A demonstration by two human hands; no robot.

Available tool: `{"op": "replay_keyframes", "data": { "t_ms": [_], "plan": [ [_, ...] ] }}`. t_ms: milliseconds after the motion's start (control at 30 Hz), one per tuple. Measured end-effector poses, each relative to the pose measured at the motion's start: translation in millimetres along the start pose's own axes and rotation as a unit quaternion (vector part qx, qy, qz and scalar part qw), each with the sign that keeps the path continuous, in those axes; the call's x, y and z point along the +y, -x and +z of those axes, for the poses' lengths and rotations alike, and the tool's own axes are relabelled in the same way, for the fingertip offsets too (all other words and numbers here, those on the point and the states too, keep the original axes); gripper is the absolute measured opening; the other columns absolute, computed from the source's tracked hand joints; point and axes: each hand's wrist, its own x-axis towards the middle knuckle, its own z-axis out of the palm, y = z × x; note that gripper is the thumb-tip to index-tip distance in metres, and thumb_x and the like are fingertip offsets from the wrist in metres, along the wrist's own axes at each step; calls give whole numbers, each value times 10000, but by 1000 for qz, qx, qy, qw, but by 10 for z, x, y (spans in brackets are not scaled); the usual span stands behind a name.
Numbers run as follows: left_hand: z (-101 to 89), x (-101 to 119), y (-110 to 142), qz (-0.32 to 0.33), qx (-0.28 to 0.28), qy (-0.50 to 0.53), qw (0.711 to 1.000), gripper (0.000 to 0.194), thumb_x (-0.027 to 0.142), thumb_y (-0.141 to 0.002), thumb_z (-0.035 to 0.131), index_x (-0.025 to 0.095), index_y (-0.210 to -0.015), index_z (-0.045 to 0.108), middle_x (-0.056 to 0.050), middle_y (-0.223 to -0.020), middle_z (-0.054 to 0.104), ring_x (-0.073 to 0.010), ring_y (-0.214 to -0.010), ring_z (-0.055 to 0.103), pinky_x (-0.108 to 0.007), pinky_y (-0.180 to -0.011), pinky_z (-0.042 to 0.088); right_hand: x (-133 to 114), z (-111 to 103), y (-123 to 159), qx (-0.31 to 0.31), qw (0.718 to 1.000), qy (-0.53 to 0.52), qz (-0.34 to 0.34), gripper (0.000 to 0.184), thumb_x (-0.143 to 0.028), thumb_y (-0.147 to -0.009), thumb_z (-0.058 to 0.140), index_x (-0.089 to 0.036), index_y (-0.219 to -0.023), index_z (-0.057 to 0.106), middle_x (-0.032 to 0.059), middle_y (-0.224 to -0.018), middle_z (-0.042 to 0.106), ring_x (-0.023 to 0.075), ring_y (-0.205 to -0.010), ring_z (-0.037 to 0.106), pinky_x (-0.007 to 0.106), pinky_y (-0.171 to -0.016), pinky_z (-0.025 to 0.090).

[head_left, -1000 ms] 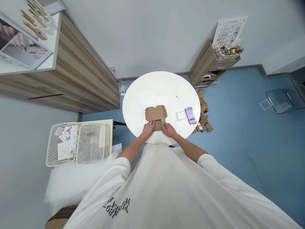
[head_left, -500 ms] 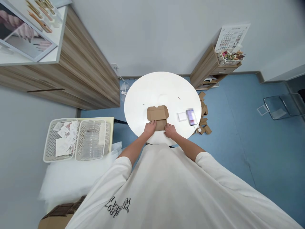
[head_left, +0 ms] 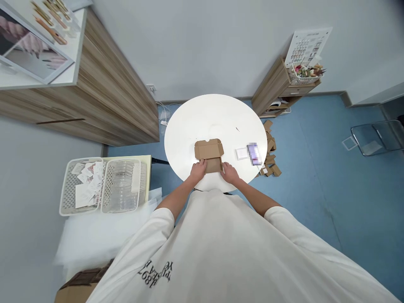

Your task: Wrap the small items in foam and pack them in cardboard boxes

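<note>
A small brown cardboard box (head_left: 208, 150) lies on the white oval table (head_left: 202, 113), its lid panel laid open toward the far side and the shallow base nearest me. My left hand (head_left: 198, 168) grips the left side of the base, its fingers over the edge. Against the right wall of the base, my right hand (head_left: 229, 173) has its fingers closed on the cardboard. That right wall stands upright. Both palms hide parts of the sides. Right of the box lie a flat white square item (head_left: 241, 153) and a purple blurred-out object (head_left: 253, 154).
Several brown boxes (head_left: 270, 160) lie on the floor right of the table. Two white baskets (head_left: 65, 198) stand at left, holding paper packets and clear plastic pieces. A wooden cabinet (head_left: 116, 84) rises at upper left, and a small wooden shelf (head_left: 271, 88) at the back right.
My right hand has gone from the loose right flap to the outside of the box; that flap is now folded up as a wall. My left hand keeps its hold on the left side.
</note>
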Motion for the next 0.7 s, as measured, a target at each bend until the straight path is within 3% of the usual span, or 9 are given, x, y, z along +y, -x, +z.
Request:
{"op": "replay_keyframes", "data": {
  "t_ms": [200,333,500,700],
  "plan": [
    [22,17,-12,-10,-12,12,1000,689,217,-852,674,228,-1459,348,-173,-1472,420,-318,-1108,620,-427,-917,471,587,-172,-131,114,974,-108,161,442,-352,-976,443,-146,-1362,506,177,-1401,517,316,-1241,517,410,-999,429],
    [20,35,-25,-20,-19,19,999,684,220,-840,687,240,-1437,355,-165,-1494,396,-320,-1109,623,-433,-925,473,967,-353,-306,136,949,-128,255,454,-352,-940,498,-137,-1340,515,187,-1349,544,326,-1230,523,414,-987,421],
    [-11,64,-57,-30,-39,20,999,699,223,-832,703,265,-1431,347,-154,-1504,383,-311,-1108,634,-434,-939,474,1237,-467,-516,135,941,-109,290,445,-322,-916,540,-133,-1318,514,196,-1317,557,354,-1230,511,460,-985,408],
    [-8,106,-94,-46,-44,8,998,698,228,-825,714,276,-1423,356,-145,-1498,390,-309,-1103,640,-433,-940,483,1310,-484,-656,100,949,-91,283,427,-330,-918,561,-138,-1293,493,197,-1236,588,355,-1218,511,484,-982,387]
  ]
}}
